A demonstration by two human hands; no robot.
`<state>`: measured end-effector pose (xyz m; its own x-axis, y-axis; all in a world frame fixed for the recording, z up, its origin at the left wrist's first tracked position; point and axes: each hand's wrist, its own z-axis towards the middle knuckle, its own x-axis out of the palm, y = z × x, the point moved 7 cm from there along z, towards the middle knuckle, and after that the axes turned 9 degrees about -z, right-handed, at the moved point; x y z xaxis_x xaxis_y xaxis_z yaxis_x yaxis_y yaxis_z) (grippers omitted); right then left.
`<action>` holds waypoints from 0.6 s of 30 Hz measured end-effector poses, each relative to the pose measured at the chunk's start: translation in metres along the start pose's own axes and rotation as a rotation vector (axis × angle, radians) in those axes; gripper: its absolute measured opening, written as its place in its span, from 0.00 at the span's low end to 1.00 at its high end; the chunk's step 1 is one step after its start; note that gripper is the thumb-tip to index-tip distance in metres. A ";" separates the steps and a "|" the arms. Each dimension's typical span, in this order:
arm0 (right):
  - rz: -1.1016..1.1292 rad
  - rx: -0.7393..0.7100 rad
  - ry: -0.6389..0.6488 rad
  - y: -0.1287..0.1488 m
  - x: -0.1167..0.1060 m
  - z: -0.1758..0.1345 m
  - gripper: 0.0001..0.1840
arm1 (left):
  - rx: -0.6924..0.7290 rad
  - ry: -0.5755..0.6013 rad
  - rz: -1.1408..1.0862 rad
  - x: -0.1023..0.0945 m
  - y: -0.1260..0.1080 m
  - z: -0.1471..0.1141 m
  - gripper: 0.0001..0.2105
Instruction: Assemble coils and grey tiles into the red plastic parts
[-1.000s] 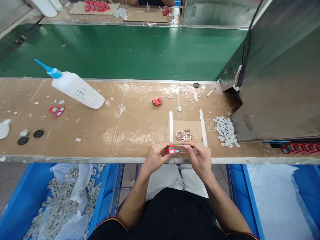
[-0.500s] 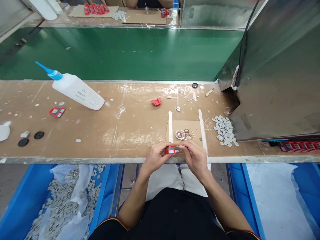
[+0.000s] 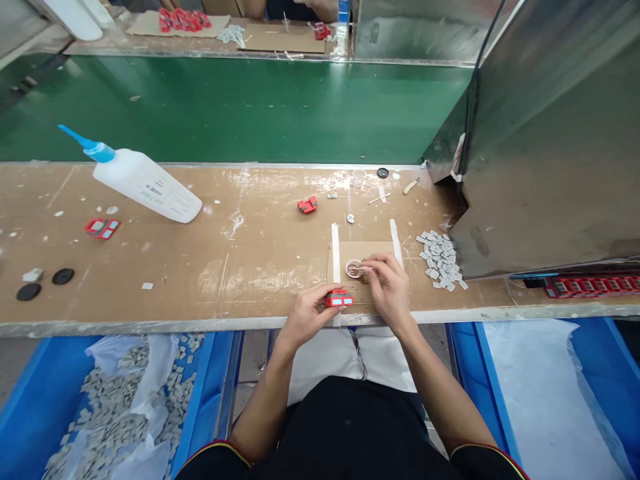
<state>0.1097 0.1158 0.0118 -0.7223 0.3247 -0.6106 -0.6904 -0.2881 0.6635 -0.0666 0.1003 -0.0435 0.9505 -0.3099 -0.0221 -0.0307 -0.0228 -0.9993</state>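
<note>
1. Red, with pale blue windows along its side, the small toy part (image 3: 339,298) sits in the left hand (image 3: 309,315), whose thumb and fingers are closed on it just above the near edge of the table (image 3: 260,267).
2. The right hand (image 3: 390,290) has its thumb and fingers pinched together at the rim of a little round cup (image 3: 353,265), on what looks to me like a thin stick (image 3: 359,269); most of it is hidden.
3. That cup stands on a piece of cardboard (image 3: 370,250) between two strips of white tape (image 3: 335,250).
4. Just beyond lie a white button-like bit (image 3: 351,219), another red part (image 3: 307,205), a cotton swab (image 3: 379,198) and a black disc (image 3: 383,173).
5. Over on the person's right, a heap of grey tiles (image 3: 441,261) rests by a big metal box (image 3: 550,153), and a row of red pieces (image 3: 595,285) shows along its lower edge.
6. Off to the left I see a white bottle (image 3: 147,187) with a blue nozzle, a flat red piece (image 3: 103,228) and two black discs close together.
7. Below the table, the left blue bin (image 3: 17,407) holds loose grey pieces and plastic film; the right one has a white sheet.
8. Across the green belt (image 3: 250,107), another person's arms show behind more red parts (image 3: 184,21).
</note>
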 end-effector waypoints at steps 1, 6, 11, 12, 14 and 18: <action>-0.007 -0.020 0.021 -0.001 0.003 0.000 0.09 | -0.002 0.000 0.005 0.000 0.001 0.000 0.16; -0.231 0.056 -0.045 -0.039 -0.040 -0.007 0.11 | -0.001 0.018 0.000 -0.001 0.004 -0.001 0.16; -0.568 0.089 0.031 -0.090 -0.091 -0.021 0.11 | 0.012 0.035 0.001 0.000 0.003 -0.001 0.15; -0.605 0.053 0.062 -0.095 -0.093 -0.022 0.12 | 0.014 0.035 0.005 0.000 0.002 -0.001 0.15; -0.669 -0.022 0.101 -0.097 -0.093 -0.022 0.13 | 0.020 0.030 0.015 0.001 0.000 0.000 0.14; -0.785 -0.154 0.164 -0.087 -0.086 -0.016 0.16 | 0.021 0.028 0.029 0.002 -0.004 -0.001 0.14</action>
<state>0.2311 0.0989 -0.0005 -0.0138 0.3511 -0.9362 -0.9868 -0.1557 -0.0438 -0.0646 0.0992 -0.0394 0.9403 -0.3364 -0.0508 -0.0515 0.0068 -0.9986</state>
